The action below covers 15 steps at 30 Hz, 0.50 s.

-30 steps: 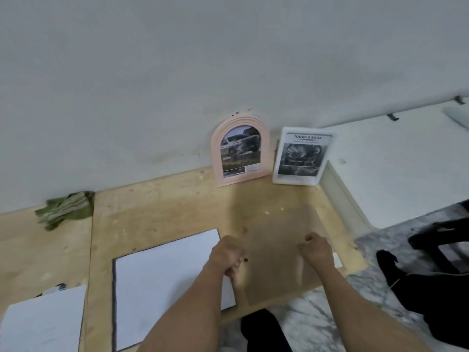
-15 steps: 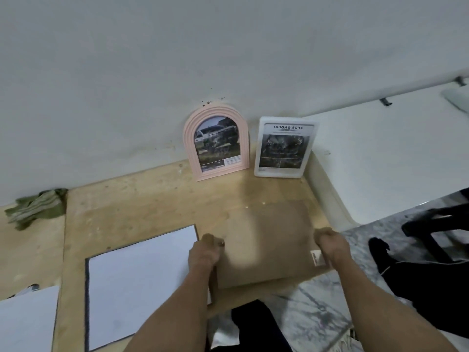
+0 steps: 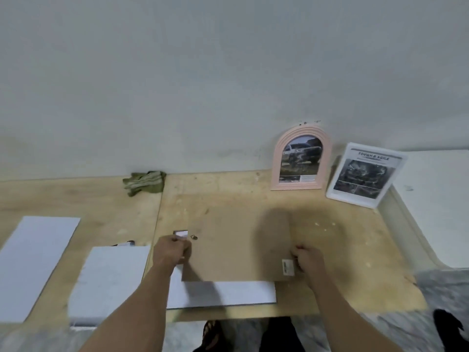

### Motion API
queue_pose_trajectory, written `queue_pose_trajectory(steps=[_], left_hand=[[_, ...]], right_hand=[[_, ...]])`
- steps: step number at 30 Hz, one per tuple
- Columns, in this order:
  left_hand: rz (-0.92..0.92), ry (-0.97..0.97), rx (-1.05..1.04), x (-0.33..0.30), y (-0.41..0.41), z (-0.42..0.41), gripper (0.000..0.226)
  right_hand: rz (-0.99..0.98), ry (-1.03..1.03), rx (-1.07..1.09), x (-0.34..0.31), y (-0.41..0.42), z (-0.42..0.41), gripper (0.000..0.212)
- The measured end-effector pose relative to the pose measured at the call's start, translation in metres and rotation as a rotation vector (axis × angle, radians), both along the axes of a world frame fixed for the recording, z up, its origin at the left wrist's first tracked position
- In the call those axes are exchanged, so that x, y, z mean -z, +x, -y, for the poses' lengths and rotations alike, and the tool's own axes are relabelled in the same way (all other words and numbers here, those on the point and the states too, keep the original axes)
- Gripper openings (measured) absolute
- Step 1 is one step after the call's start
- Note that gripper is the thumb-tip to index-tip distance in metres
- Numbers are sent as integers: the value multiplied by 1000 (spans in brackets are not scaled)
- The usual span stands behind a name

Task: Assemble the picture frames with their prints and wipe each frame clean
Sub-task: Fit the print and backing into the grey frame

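A brown backing board [image 3: 236, 252] is held level over a white frame [image 3: 220, 293] that lies flat on the plywood. My left hand [image 3: 172, 250] grips the board's left edge. My right hand [image 3: 308, 259] grips its right edge beside a small barcode label [image 3: 288, 267]. A small metal hanger ring [image 3: 194, 237] shows near the board's upper left. A pink arched frame [image 3: 300, 158] and a white rectangular frame [image 3: 365, 175], both with prints in them, lean against the wall. A green cloth [image 3: 144, 182] lies bunched by the wall.
The plywood work surface [image 3: 342, 250] ends at a front edge, with marble floor [image 3: 444, 301] beyond it on the right. Two white sheets [image 3: 33, 262] [image 3: 109, 280] lie on the left. A white raised surface [image 3: 436, 207] borders the right side.
Both hands have carried the brown board leftward, from bare plywood onto the white frame. The view has swung left, so the two standing frames now sit at the right.
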<state>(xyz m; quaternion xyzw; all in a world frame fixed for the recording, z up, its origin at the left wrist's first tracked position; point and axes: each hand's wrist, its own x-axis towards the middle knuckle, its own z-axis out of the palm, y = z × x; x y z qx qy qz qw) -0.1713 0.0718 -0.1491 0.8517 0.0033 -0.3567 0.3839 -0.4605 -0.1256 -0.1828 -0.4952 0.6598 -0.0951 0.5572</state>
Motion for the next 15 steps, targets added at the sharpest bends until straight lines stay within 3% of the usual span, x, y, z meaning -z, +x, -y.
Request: queue_pose_trajectory(steps=[6,10,15], left_hand=[[-10,96,-39,17,9,-78,4],[-37,61,-64,23,2,-88,26],[-27,48,-38,34,10,-86,18]], right_hand=[[-110,-11,-117,14,32,-60,11],[-174,-43,-140,15,30,-71,16],[-243,-105,-154,12,38,-71,12]])
